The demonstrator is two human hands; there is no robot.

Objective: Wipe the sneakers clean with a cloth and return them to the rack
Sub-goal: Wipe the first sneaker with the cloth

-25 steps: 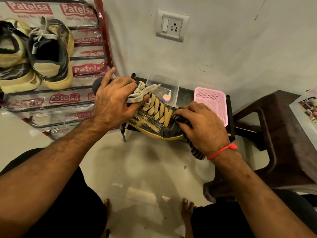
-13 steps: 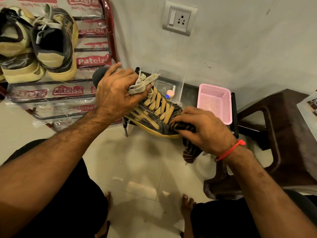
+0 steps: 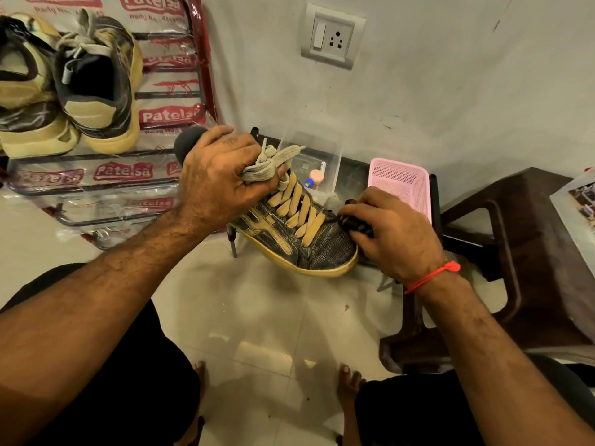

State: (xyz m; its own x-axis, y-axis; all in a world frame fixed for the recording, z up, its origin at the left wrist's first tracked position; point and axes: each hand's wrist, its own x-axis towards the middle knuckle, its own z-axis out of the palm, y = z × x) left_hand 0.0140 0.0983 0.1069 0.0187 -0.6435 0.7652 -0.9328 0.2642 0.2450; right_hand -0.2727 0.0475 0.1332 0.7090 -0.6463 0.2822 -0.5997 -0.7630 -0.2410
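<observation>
Item, centre of the frame: black mesh sneaker with tan stripes, tan laces and a yellowed sole (image 3: 289,239), held above the pale tiled floor (image 3: 257,317), toe pointing to the lower right, heel to the upper left

Left hand (image 3: 219,185): wrapped over the sneaker's collar and tongue, fingers curled tight, the grey lace ends bunched under them; a dark rounded heel part shows past the knuckles

Right hand (image 3: 389,233): at the toe, fingers curled round a dark striped cloth (image 3: 354,222), which is pressed against the toe cap; most of the cloth is hidden under the hand; a red thread band (image 3: 431,276) circles the wrist

Upper left of the frame: metal shoe rack wrapped in clear printed plastic with red labels (image 3: 122,170), leaning against the wall; on it a second black and cream sneaker with grey laces (image 3: 96,82), and just left of it, touching, another cream and dark shoe (image 3: 22,91), cut off by the frame edge

Behind the held sneaker: low dark stand (image 3: 354,175) carrying a clear plastic box (image 3: 309,156) and a pink perforated plastic basket (image 3: 399,185), side by side

Right edge: dark brown plastic stool (image 3: 531,252)

Upper centre: grey wall switch and socket plate (image 3: 331,37)

Bottom: bare toes of both feet on the tiles
</observation>
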